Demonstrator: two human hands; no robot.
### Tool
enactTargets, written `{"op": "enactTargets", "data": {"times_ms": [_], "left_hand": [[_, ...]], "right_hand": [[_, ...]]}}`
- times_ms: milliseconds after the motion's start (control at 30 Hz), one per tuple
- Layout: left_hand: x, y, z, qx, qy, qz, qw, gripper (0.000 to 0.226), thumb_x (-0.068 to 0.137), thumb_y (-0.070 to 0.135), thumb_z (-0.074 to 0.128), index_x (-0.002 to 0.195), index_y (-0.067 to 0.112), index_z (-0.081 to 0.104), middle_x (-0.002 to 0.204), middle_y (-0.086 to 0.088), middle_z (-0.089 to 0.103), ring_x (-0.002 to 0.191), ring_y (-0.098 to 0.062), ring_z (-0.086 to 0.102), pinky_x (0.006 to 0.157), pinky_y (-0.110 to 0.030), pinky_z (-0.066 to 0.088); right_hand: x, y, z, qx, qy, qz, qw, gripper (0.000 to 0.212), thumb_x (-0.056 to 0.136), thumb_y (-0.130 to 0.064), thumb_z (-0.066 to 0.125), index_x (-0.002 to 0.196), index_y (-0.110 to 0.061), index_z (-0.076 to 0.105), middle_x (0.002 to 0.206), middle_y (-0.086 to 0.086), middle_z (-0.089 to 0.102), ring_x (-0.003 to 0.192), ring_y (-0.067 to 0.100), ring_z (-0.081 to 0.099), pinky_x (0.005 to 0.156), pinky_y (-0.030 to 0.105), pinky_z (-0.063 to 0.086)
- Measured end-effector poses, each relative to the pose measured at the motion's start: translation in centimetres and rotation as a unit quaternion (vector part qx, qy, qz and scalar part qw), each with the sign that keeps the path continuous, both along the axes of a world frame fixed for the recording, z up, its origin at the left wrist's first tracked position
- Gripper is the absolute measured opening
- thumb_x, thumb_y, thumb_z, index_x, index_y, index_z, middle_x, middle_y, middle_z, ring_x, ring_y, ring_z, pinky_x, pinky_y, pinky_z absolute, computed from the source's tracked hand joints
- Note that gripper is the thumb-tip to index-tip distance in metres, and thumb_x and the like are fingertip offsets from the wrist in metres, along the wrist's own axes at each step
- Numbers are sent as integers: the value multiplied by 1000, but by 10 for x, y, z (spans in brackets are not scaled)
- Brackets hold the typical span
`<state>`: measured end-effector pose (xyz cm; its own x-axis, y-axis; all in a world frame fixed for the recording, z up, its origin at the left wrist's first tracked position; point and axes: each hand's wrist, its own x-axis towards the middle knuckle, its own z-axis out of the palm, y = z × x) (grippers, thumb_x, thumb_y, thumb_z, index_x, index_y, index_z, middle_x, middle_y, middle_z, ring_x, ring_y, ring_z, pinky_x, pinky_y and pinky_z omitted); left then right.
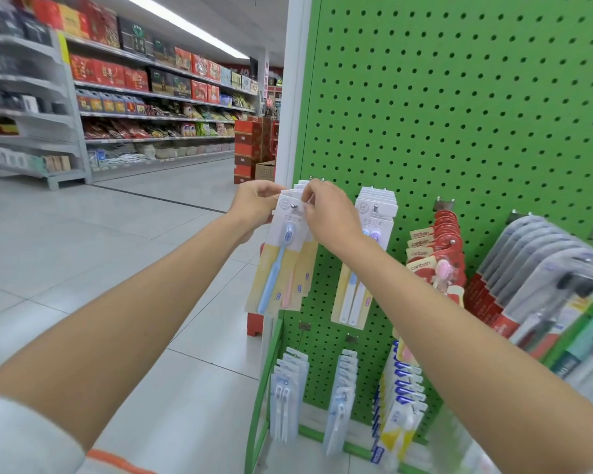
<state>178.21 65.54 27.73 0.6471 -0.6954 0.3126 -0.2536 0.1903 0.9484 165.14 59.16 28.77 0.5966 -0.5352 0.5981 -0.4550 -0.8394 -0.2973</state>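
At green pegboard [459, 114], pinching front toothbrush pack [281, 268] by its top edge, fingers of left hand [254, 203] and right hand [326, 213] curled, card at hook [294, 208]; probably mid-hanging, next needs hole slid squarely along.

2 hands [255, 201] [327, 213] pinching toothbrush pack [281, 258], green pegboard [459, 114]

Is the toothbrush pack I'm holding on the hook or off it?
On: the hook tip pokes out through the top hole of the toothbrush pack, left hand and right hand pinching its upper edge.
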Motion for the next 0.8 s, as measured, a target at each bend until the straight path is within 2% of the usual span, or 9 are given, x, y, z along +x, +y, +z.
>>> {"op": "enactTargets", "data": {"times_ms": [100, 167, 300, 400, 467, 533, 600, 733, 800], "left_hand": [[-1, 1, 5, -7, 25, -5, 1000, 7, 92, 5, 65, 91, 12, 66, 90, -3, 68, 75, -15, 65, 68, -31, 59], [1, 2, 5, -7, 36, 1, 999, 9, 94, 4, 62, 92, 12, 65, 92, -3, 67, 75, -14, 64, 70, -30, 59], [6, 10, -2, -18, 48, 62, 997, 15, 95, 3, 60, 85, 14, 63, 88, -4, 65, 70, -12, 62, 63, -26, 57], [16, 20, -12, -12, 42, 126, 991, 15, 94, 7, 62, 82, 17, 64, 91, -2, 65, 81, -18, 64, 77, -36, 60], [19, 27, -19, -1, 26, 171, 985, 7, 92, 12, 63, 89, 16, 67, 95, -2, 67, 94, -24, 66, 86, -43, 58], [16, 36, -26, 17, 5, 204, 979, 6, 93, 13, 61, 95, 15, 67, 97, -2, 66, 97, -24, 64, 86, -40, 56], [11, 46, -34, 45, -9, 208, 977, 6, 94, 12, 60, 95, 15, 64, 98, -2, 64, 96, -24, 63, 83, -36, 53], [1, 66, -58, 99, 7, 179, 979, 9, 92, 8, 62, 86, 16, 65, 95, -6, 65, 99, -29, 65, 88, -44, 56], [-8, 76, -70, 112, 25, 162, 980, 10, 92, 6, 61, 86, 14, 66, 91, -6, 64, 93, -29, 64, 89, -44, 57]], "right_hand": [[-1, -1, 4, 31, -7, 16, 999, 23, 89, 4, 47, 95, -15, 58, 97, 0, 57, 90, 24, 56, 78, 43, 50], [-2, -2, 5, 41, -12, 22, 999, 24, 90, 5, 46, 93, -16, 58, 96, 0, 57, 89, 22, 55, 80, 44, 51], [-2, -3, 3, 42, -14, 25, 999, 27, 91, 6, 42, 99, -13, 61, 107, 5, 60, 92, 23, 56, 83, 43, 51], [-2, -3, 1, 38, -18, 24, 999, 31, 91, 8, 41, 105, -11, 61, 114, 8, 58, 95, 24, 57, 84, 42, 50], [-3, 0, 0, 26, -29, 17, 999, 31, 93, 6, 41, 109, -11, 61, 116, 7, 55, 92, 24, 57, 79, 39, 49], [-5, 8, -3, 14, -52, 16, 998, 29, 94, 3, 40, 111, -11, 60, 116, 6, 55, 88, 24, 57, 73, 38, 48], [-10, 18, -12, 12, -78, 39, 996, 27, 95, -1, 41, 109, -11, 61, 113, 5, 58, 88, 22, 57, 75, 40, 49], [-23, 41, -50, 32, -95, 101, 990, 22, 94, -5, 44, 104, -12, 62, 102, 1, 60, 84, 17, 56, 76, 40, 50], [-30, 52, -74, 58, -87, 112, 988, 21, 94, -7, 46, 107, -13, 62, 101, -1, 59, 83, 16, 56, 76, 39, 51]]}}
